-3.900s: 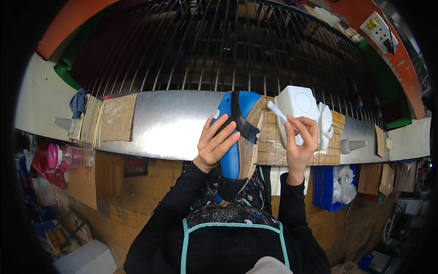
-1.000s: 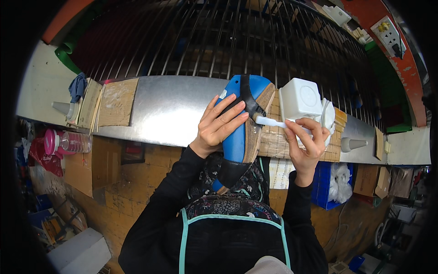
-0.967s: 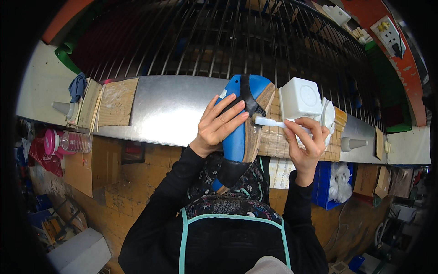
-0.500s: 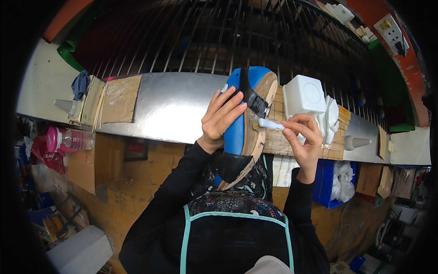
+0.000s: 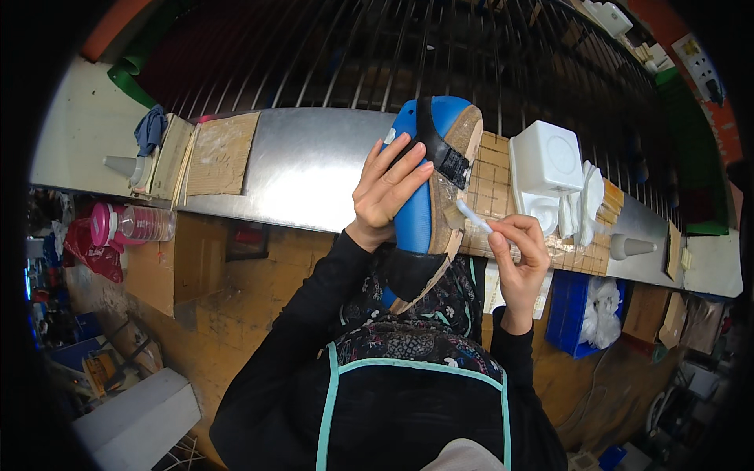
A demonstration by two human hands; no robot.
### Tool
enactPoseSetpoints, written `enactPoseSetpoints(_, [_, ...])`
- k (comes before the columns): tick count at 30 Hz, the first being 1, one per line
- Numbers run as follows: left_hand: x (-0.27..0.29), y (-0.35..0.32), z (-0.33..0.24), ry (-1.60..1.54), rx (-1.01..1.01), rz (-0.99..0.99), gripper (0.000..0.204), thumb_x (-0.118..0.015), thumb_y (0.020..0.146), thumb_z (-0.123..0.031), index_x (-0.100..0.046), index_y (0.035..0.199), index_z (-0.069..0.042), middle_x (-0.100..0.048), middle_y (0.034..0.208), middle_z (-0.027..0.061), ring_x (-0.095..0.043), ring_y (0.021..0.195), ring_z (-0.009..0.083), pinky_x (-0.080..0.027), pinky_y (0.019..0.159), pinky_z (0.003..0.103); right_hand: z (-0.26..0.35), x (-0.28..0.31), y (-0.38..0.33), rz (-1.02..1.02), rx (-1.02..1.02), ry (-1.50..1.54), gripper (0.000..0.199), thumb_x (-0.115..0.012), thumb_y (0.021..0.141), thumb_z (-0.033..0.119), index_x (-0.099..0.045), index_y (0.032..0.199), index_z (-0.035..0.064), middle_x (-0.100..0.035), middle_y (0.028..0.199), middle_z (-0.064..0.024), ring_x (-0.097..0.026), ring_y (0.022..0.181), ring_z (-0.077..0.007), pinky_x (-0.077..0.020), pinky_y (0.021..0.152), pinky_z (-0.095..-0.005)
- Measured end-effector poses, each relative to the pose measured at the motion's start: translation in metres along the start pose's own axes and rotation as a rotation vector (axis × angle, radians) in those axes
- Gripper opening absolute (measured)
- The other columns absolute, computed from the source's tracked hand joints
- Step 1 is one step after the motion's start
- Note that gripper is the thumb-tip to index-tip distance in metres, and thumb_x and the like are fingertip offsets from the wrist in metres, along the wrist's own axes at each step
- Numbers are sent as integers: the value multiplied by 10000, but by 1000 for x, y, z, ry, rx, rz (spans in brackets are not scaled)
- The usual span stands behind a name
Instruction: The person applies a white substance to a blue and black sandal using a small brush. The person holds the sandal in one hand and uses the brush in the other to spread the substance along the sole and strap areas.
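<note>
Sandal (image 5: 428,196) | tilted further upright | left grip (image 5: 386,188) clasps it | right grip (image 5: 520,245) pinches brush (image 5: 473,215)

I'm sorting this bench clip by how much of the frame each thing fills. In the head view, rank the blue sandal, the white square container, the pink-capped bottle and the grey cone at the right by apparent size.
Largest to smallest:
1. blue sandal, though it is held up nearer the camera
2. white square container
3. pink-capped bottle
4. grey cone
</note>
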State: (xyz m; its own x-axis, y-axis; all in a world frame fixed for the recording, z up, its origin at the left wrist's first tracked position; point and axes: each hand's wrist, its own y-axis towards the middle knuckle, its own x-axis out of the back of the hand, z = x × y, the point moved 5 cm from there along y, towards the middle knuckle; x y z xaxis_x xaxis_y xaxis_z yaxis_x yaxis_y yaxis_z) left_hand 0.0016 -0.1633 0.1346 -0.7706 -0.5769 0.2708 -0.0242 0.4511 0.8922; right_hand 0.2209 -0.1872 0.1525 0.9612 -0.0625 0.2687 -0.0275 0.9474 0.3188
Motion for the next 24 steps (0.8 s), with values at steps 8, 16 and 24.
enactPoseSetpoints(8, [3, -2, -3, 34, -39, 57, 335, -718, 810, -224, -691, 1132, -136, -669, 1239, 87, -588, 1221, 313, -370, 1092, 500, 15, -3, 4, -126, 165, -368, 170, -773, 802, 114, -770, 972, 108, -631, 903, -3, -532, 670, -104, -304, 765, -278])
enactPoseSetpoints(16, [3, -1, -4, 107, -85, 88, 308, -724, 806, -162, -691, 1112, -157, -671, 1240, 47, -592, 1215, 298, -389, 1082, 502, 32, -6, 3, -192, 331, -665, 205, -779, 796, 118, -767, 1000, 119, -649, 933, -10, -541, 754, -110, -303, 784, -284])
enactPoseSetpoints(24, [3, 0, -5, 114, -149, 110, 310, -723, 793, -142, -696, 1097, -86, -685, 1182, 138, -604, 1190, 355, -395, 1068, 524, 38, -11, 1, -300, 442, -788, 247, -798, 773, 159, -767, 1018, 160, -646, 902, -1, -552, 801, -105, -251, 742, -308])
